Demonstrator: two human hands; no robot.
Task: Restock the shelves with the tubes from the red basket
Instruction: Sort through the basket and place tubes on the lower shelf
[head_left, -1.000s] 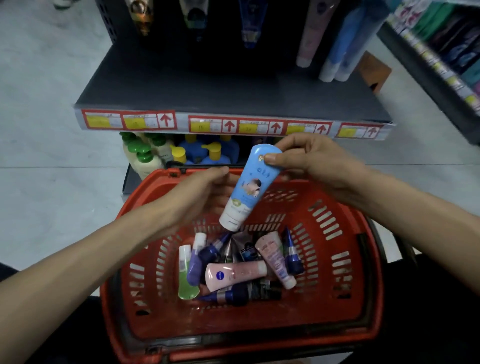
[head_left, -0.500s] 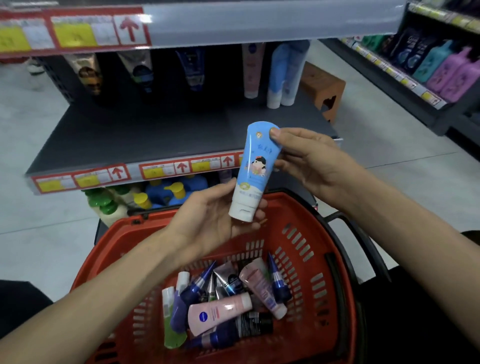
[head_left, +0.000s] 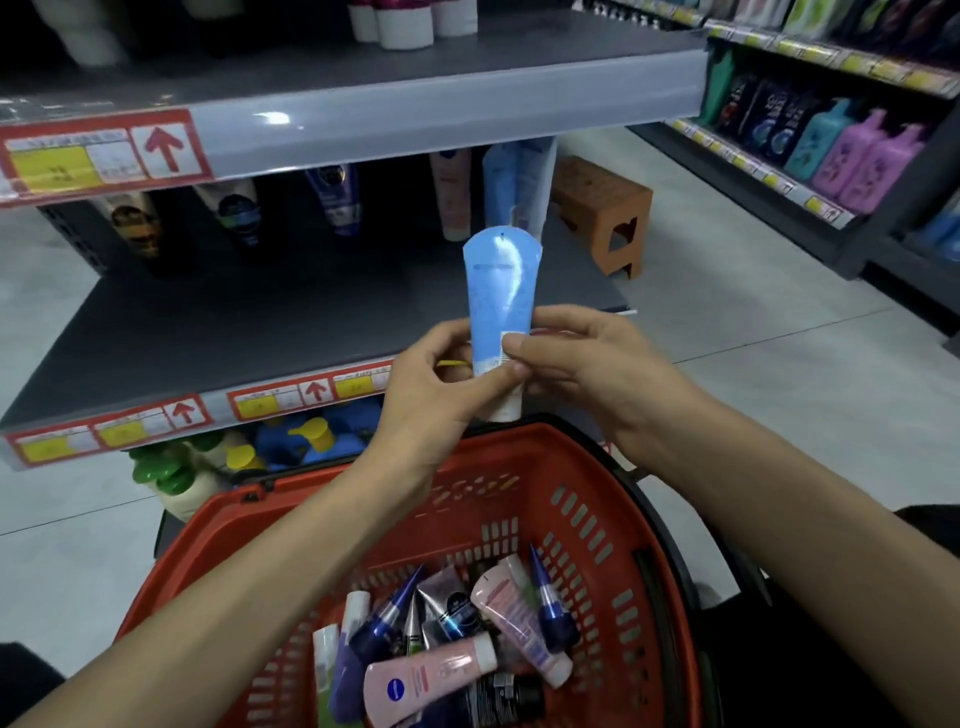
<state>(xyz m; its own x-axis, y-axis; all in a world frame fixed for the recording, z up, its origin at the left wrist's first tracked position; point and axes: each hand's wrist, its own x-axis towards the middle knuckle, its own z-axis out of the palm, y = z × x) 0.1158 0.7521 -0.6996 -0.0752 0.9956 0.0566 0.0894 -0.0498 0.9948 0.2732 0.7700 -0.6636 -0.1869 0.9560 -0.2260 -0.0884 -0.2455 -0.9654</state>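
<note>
Now held upright, cap down, crimp up: blue tube (head_left: 500, 291), pinched low by left grip (head_left: 436, 400) and right grip (head_left: 582, 374), likely to check back label before shelving. At 12 o'clock above red basket (head_left: 597, 519), in front of grey shelf (head_left: 234, 332). Glossy pale blue, white cap, small label patch facing wearer.

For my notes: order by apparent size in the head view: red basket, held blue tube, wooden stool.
1. red basket
2. blue tube and wooden stool: look alike; stool is farther, so unranked.
</note>
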